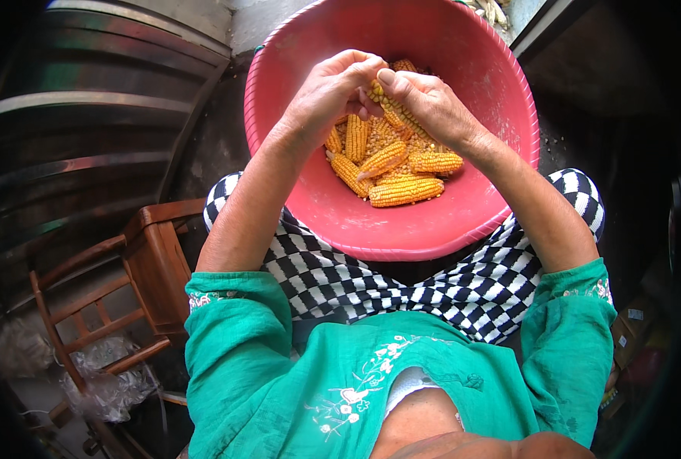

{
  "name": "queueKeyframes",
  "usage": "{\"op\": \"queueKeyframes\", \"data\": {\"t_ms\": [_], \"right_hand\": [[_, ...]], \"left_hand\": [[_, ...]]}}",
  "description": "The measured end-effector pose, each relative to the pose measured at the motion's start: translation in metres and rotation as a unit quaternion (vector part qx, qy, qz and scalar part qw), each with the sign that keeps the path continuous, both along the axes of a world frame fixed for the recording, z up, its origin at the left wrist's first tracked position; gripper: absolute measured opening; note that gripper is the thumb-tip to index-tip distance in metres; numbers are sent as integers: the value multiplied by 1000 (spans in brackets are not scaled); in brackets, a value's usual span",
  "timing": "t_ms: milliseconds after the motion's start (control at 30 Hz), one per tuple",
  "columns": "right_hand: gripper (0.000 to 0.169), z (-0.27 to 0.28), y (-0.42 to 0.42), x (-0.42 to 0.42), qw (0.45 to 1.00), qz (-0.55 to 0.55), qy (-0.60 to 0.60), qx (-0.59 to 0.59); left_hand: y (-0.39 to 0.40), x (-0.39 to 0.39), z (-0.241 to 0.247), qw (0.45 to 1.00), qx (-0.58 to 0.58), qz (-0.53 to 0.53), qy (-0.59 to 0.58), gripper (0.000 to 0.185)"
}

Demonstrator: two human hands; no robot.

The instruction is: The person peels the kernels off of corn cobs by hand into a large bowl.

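Note:
Both of my hands are raised over a large red plastic tub (397, 232) that stands between my knees. My right hand (429, 103) grips an ear of corn (406, 116), its thumb near the top end. My left hand (346, 86) meets that end from the other side, its curled fingers touching the ear. Below them lie several yellow ears of corn (406, 193) and loose kernels (381, 136) on the tub's bottom. Parts of the held ear are hidden by my fingers.
A brown wooden chair (162, 264) stands at the left, with clear plastic bags (111, 378) by it. Behind it is a ribbed metal shutter or door (105, 103). A cardboard box (633, 327) sits at the lower right. Pale husks or cobs (492, 11) lie beyond the tub.

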State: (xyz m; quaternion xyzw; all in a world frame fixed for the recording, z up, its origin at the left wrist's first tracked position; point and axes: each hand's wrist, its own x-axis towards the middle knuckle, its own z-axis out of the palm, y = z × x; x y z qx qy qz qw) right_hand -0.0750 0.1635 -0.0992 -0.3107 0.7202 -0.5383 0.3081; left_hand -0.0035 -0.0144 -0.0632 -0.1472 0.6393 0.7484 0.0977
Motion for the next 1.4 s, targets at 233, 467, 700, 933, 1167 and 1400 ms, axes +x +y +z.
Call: {"op": "queueKeyframes", "data": {"t_ms": [233,467,700,933,1167,1400], "right_hand": [[48,6,-2,-2,992,-79,-91,-23],[53,28,3,3,960,-83,-263,-46],[64,33,7,-1,978,20,-204,-22],[55,25,5,-6,995,-19,-95,-20],[61,16,9,-4,995,29,-6,94],[51,15,8,-5,996,-24,-89,17]], "left_hand": [[2,0,5,999,34,11,4,27],[-2,0,12,998,33,-10,43,28],[-12,4,18,997,-34,8,69,32],[-27,7,28,962,-209,-127,119,63],[-18,10,9,828,-487,-198,196,40],[-14,12,5,800,-507,-171,270,39]]}}
